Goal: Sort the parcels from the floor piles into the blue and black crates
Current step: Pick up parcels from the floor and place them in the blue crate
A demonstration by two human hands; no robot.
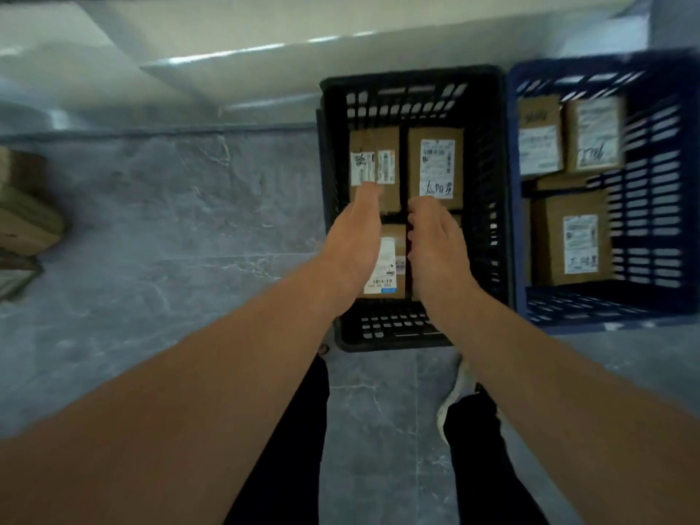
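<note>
Black crate on grey marbled floor (pale wall behind)

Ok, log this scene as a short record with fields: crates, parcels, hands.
black crate: centre, at least three parcels inside
blue crate: on its right, also at least three
near parcel: in black crate, between the hands
left hand: open, left of near parcel
right hand: open, right of near parcel
contact: cannot tell
floor pile: far left, blurred
</note>
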